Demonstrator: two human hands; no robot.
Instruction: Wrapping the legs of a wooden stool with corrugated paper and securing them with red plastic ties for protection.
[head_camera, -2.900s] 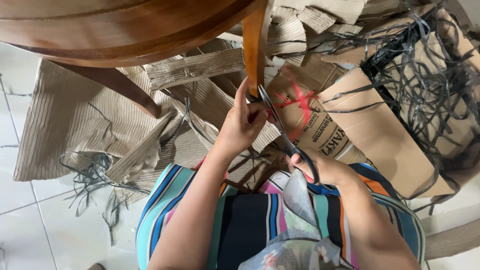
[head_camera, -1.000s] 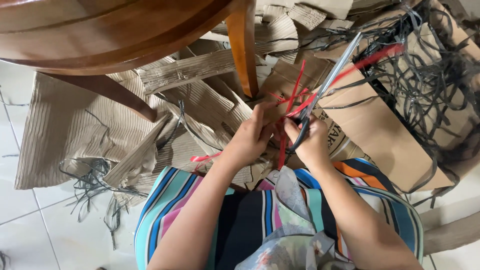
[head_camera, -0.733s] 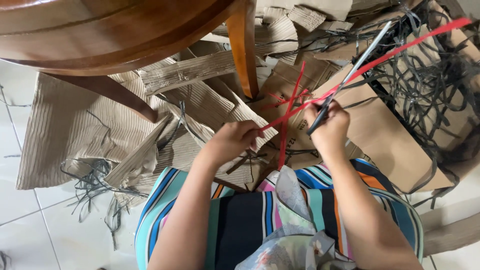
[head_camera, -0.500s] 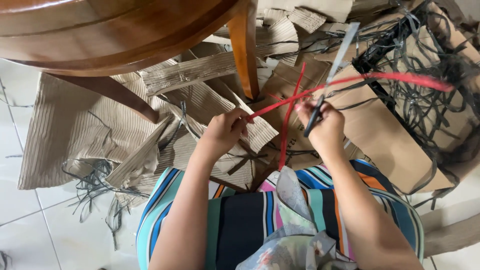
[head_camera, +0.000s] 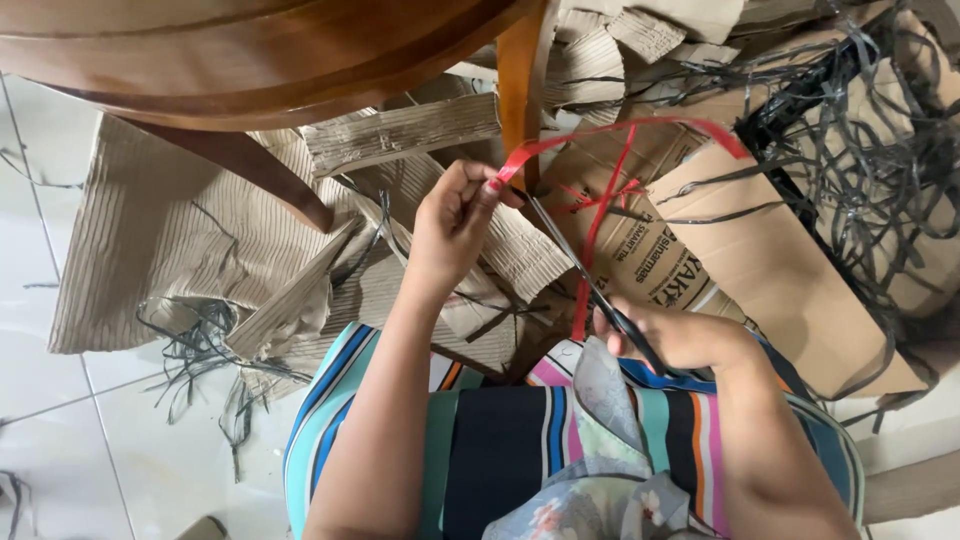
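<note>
Under the brown wooden table, I see torn corrugated cardboard spread over the floor beside a cardboard box draped in dark strips. My right hand is closed around scissors pointing up at the red ribbon, whose end my left hand pinches between fingertips

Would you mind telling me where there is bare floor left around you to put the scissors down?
Bare white tile floor lies at the far left, bordered by the corrugated cardboard sheets and the striped clothing; a few black strips stray onto it. Ahead and to the right is crowded: cardboard box, tangled black strapping, table leg.
</note>
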